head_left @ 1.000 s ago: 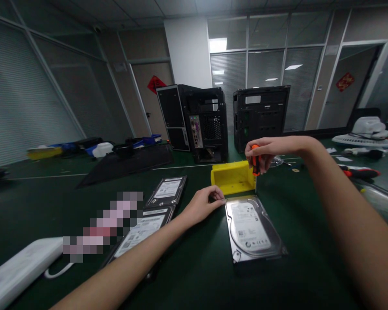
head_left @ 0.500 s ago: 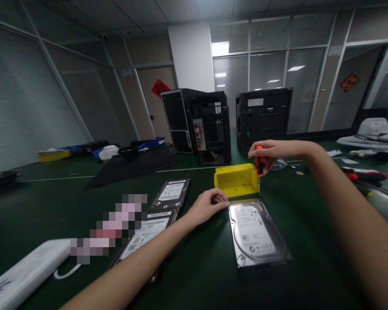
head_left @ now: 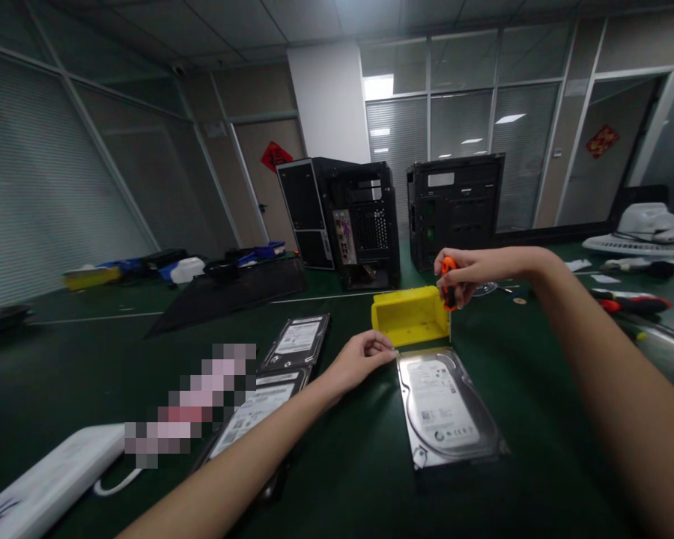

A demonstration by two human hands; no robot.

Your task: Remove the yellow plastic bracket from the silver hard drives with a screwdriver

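A small orange-handled screwdriver (head_left: 448,283) is gripped upright in the right hand (head_left: 461,271), the fingers wrapped round its handle, above the far right corner of a silver hard disk drive with a white label (head_left: 446,408) that lies flat on the dark green table mat (head_left: 483,494). The shaft runs down past the right edge of an open yellow plastic box (head_left: 410,314), which stands just behind the drive; whether the tip is seated in a screw cannot be told. The left hand (head_left: 359,359) rests on the mat at the drive's far left corner, its thumb and forefinger pinched together against the casing edge; whether something tiny is held between them cannot be made out. The work in hand is judged to be the turning of a screw at that far corner. It would be done well if the driver were kept vertical, pressed straight down while turned, and if the drive were steadied by the left hand so that it does not slide. Any loosened screw is best dropped into the yellow box close by. Two more hard drives with white labels (head_left: 297,338) lie to the left, and two black computer tower cases (head_left: 365,221) stand well behind.
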